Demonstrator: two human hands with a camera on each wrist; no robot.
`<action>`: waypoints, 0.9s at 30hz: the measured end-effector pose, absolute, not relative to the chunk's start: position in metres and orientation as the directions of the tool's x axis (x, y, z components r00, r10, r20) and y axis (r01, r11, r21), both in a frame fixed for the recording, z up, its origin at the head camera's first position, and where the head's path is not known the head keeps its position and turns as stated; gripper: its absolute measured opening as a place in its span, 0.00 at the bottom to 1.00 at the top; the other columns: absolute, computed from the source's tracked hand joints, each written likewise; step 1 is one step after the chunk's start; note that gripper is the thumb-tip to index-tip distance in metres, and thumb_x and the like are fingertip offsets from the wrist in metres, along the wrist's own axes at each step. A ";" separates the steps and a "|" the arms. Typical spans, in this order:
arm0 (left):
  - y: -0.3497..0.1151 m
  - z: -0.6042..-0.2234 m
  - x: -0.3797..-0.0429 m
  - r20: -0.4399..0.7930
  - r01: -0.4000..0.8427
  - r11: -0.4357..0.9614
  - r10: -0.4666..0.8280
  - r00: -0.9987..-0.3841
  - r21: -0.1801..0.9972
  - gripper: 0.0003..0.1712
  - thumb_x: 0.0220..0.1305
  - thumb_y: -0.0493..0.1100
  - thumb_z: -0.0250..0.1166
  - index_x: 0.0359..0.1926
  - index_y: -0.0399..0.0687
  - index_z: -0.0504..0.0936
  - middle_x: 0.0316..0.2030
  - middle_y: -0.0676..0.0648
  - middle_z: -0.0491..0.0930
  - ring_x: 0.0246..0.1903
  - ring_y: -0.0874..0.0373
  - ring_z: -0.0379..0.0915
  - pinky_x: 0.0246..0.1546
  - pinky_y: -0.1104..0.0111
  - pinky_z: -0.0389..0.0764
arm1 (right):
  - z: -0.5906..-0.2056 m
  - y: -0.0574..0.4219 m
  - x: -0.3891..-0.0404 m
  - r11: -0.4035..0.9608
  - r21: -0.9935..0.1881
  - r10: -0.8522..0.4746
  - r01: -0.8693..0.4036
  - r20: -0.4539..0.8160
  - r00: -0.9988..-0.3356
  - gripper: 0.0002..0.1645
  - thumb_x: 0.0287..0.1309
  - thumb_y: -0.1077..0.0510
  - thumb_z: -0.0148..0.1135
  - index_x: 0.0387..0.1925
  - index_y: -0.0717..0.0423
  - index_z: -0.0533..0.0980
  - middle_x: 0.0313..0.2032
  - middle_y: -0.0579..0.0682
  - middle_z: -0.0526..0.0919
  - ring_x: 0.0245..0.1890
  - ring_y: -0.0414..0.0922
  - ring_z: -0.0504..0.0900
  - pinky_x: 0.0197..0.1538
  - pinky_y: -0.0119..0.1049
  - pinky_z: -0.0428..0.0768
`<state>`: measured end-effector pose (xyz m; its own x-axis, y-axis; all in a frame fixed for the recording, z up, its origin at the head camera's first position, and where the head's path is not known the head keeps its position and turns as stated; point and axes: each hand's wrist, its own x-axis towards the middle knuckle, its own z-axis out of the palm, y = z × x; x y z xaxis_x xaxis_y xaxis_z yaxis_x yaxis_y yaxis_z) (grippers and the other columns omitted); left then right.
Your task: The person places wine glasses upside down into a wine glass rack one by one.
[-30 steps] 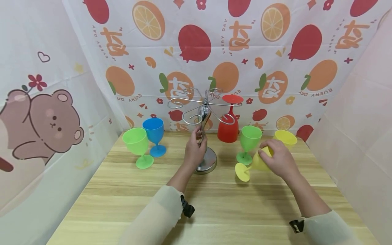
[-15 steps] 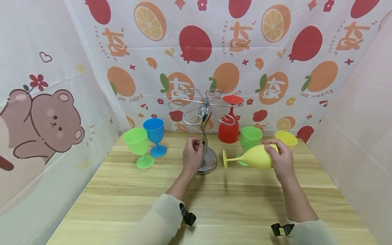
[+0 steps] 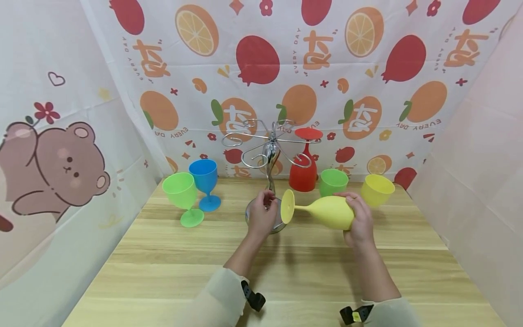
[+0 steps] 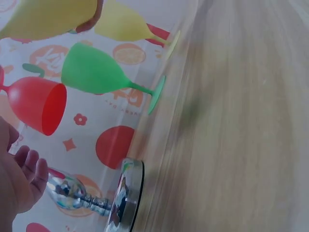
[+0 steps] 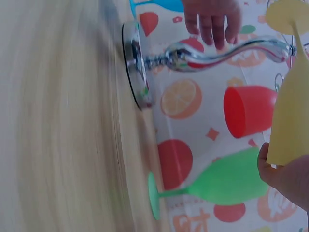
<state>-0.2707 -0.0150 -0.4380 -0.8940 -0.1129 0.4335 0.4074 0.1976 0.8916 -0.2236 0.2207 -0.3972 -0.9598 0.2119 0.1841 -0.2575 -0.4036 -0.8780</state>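
Observation:
My right hand (image 3: 360, 222) grips a yellow plastic goblet (image 3: 333, 213) around its bowl near the rim. The goblet lies sideways in the air, its round foot pointing left toward the chrome goblet rack (image 3: 271, 156). My left hand (image 3: 261, 218) is in front of the rack's stem, fingers loosely bent; the right wrist view shows these fingers (image 5: 212, 29) apart from the stem. A red goblet (image 3: 303, 175) hangs upside down by its foot from a curled wire arm on the rack's right side. The rack's round base (image 4: 126, 198) stands on the table.
Behind the held goblet stand a green goblet (image 3: 333, 180) and another yellow goblet (image 3: 377, 190), both upright. Left of the rack are an upright green goblet (image 3: 180, 190) and a blue goblet (image 3: 204, 176). A fruit-printed cloth (image 3: 261, 100) closes off the table's back.
My left hand has let go of the rack's stem and come slightly down and forward. My right hand has lifted the yellow goblet, turned it level and carried it left toward the rack.

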 end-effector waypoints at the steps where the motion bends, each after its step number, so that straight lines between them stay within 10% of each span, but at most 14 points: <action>1: -0.014 -0.438 -0.269 0.434 0.412 0.188 -0.099 -0.895 0.892 0.11 0.63 0.32 0.60 0.46 0.38 0.77 0.38 0.42 0.81 0.37 0.54 0.77 0.36 0.72 0.78 | -0.398 0.218 -0.223 -0.426 -0.870 0.204 -0.248 0.175 -0.963 0.14 0.73 0.59 0.43 0.39 0.52 0.77 0.43 0.49 0.84 0.42 0.45 0.82 0.40 0.40 0.86; 19: -0.003 -0.428 -0.244 0.413 0.421 -0.023 0.247 -0.877 0.907 0.34 0.59 0.30 0.62 0.67 0.45 0.65 0.59 0.41 0.74 0.59 0.46 0.72 0.55 0.56 0.79 | -0.411 0.191 -0.223 -0.590 -0.806 0.121 -0.050 -0.027 -0.992 0.16 0.74 0.48 0.37 0.43 0.44 0.73 0.45 0.43 0.75 0.42 0.40 0.78 0.38 0.34 0.81; 27: 0.002 -0.423 -0.238 0.461 0.453 -0.110 0.350 -0.816 0.885 0.38 0.62 0.48 0.68 0.70 0.56 0.61 0.63 0.47 0.68 0.62 0.48 0.68 0.55 0.51 0.79 | -0.413 0.179 -0.226 -0.596 -0.802 0.120 -0.048 -0.030 -0.992 0.19 0.74 0.45 0.38 0.47 0.48 0.74 0.47 0.44 0.76 0.45 0.42 0.77 0.40 0.36 0.80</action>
